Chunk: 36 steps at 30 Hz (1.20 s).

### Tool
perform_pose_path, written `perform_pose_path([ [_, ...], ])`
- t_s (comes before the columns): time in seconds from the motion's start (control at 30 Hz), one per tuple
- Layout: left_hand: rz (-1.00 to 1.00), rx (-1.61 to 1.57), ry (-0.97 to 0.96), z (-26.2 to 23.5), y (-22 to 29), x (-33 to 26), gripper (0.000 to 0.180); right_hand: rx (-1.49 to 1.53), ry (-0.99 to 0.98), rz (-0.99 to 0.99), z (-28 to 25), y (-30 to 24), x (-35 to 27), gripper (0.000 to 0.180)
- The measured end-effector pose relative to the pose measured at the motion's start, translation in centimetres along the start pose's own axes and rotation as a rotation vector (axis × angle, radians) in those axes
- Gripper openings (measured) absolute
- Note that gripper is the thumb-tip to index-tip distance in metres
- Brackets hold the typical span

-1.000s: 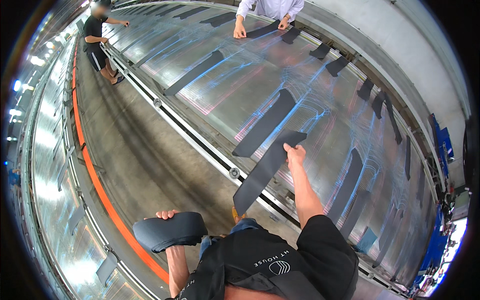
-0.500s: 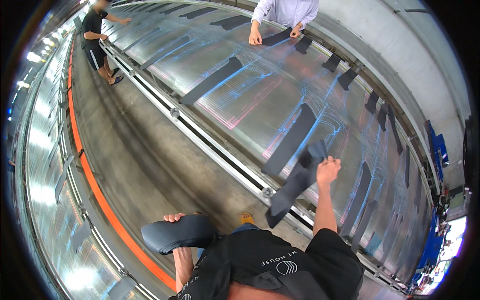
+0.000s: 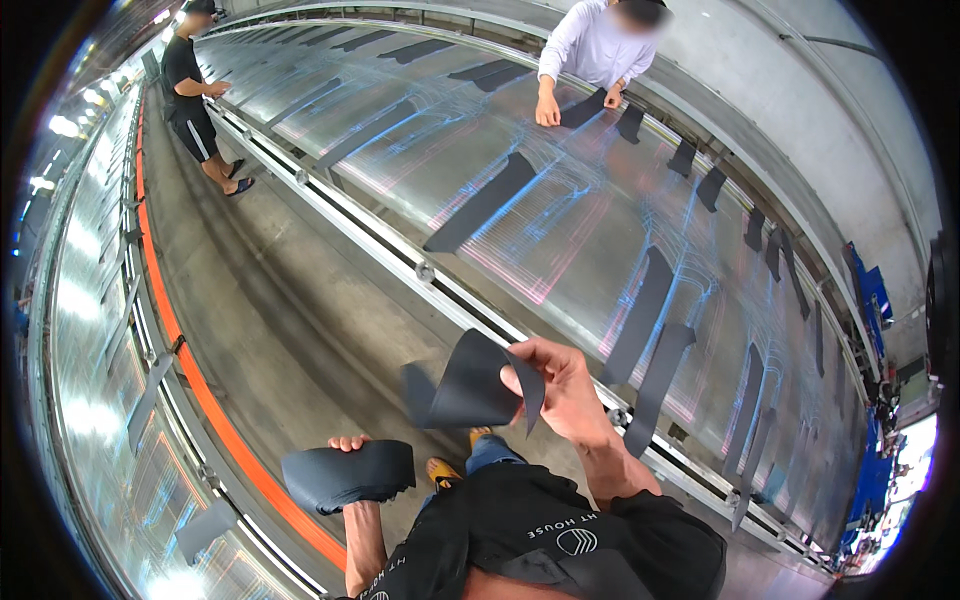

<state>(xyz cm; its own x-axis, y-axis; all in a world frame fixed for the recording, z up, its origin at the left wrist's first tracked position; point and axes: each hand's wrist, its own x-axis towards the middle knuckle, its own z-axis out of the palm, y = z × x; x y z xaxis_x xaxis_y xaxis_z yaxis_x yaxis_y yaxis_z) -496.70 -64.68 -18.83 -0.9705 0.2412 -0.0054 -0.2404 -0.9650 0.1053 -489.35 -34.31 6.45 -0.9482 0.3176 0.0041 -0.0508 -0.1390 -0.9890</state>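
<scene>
Dark flexible strips fill both hands: a thick, bent stack (image 3: pixel 350 475) in the left hand (image 3: pixel 348 443) over the aisle, and a loose strip (image 3: pixel 465 385) in the right hand (image 3: pixel 563 385), between stack and table. The left fingers curl over the stack's top; their grip underneath is hidden. The right thumb and fingers are pinched onto the loose strip's right end.

Compared with half a second ago, the co-worker in black (image 3: pixel 188 95) at far left has drawn in a reaching arm. The left hand holds the stack much as before, while the right hand has come off the tabletop toward it. One laid strip (image 3: pixel 660 385) now lies in the open, beside another.

Leftmost runs a shiny second table (image 3: pixel 80 300), then an orange band (image 3: pixel 160 290), the grey-brown floor (image 3: pixel 310 290) and the long metallic table (image 3: pixel 600 240), traced with blue and pink lines. At its far edge a co-worker in a pale shirt (image 3: pixel 595 50) handles another strip; a pale wall (image 3: pixel 770 75) rises behind.

The stack's long axis runs roughly sideways. The loose strip points left from the right hand, sagging and folded. The laid strip slants from lower left to upper right, its near end over the table's edge.
</scene>
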Motion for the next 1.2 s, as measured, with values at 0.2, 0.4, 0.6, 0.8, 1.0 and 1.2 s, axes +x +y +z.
perform_pose_path([
  [0.2, 0.109, 0.073, 0.068, 1.3, 2.6, 4.7, 0.02, -0.016, 0.278, 0.174, -5.1, 5.6, 12.5, 0.027],
  [0.4, 0.247, 0.107, 0.118, 0.4, 4.7, 9.6, 0.021, 0.122, 0.477, 0.288, -15.5, 16.6, 24.3, 0.029],
  [0.6, 0.311, 0.094, 0.17, 3.7, 3.6, 16.0, 0.022, -1.167, 0.922, 0.005, -20.6, 22.3, 30.5, 0.04],
  [0.8, 0.314, 0.066, 0.086, 1.8, 5.6, 22.5, 0.021, -0.654, -0.327, -0.22, 8.6, 10.8, 29.1, 0.05],
  [1.0, 0.273, 0.14, 0.088, 2.8, 6.1, 29.8, 0.017, -0.887, -0.713, -0.897, 26.5, 16.3, 28.0, 0.051],
  [1.2, 0.149, 0.069, -0.023, 3.1, 10.8, 36.7, 0.012, -0.815, -0.543, -0.927, 32.2, 17.1, 32.9, 0.016],
])
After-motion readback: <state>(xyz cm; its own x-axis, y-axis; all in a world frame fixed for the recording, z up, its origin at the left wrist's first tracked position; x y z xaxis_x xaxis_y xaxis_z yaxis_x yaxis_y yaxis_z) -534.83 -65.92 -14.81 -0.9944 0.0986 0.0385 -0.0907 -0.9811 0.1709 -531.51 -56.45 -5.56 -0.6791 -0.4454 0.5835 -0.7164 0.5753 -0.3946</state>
